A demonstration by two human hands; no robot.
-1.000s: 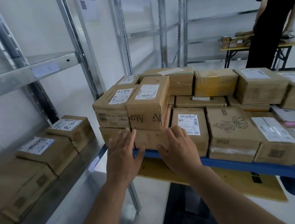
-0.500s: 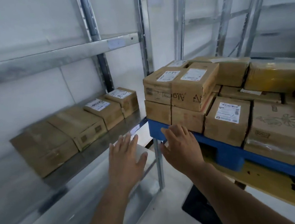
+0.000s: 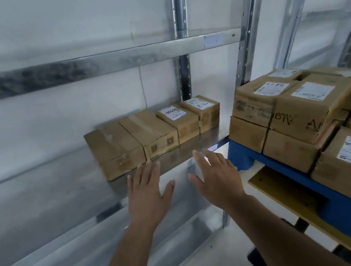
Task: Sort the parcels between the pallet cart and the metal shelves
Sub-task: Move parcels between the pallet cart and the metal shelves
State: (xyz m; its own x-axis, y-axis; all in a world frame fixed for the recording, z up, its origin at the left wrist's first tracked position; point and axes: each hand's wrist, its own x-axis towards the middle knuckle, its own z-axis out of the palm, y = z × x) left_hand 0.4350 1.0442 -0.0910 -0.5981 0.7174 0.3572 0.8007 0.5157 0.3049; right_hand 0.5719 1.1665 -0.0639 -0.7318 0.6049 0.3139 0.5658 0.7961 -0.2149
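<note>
Reaching forward with both hands, palms down, fingers straight and spread, nothing held: left hand (image 3: 148, 191) over the front edge of the metal shelf (image 3: 45, 199), right hand (image 3: 216, 177) just beside it, nearer the corner of the pallet cart (image 3: 242, 155). Hands apart, not touching each other or any parcel.

Four brown parcels in a row (image 3: 152, 133) on the shelf against the wall, touching side to side; two at the right bearing white labels with handwriting. Bare shelf surface left of the row.

Stacked parcels (image 3: 296, 113) on the blue cart at right, in at least two layers, several with white labels. Yellow board (image 3: 288, 192) under the blue deck. Upper shelf beam (image 3: 104, 63) overhead. Steel upright (image 3: 247, 26) between shelf and cart. Further racking at far right, blurred.
</note>
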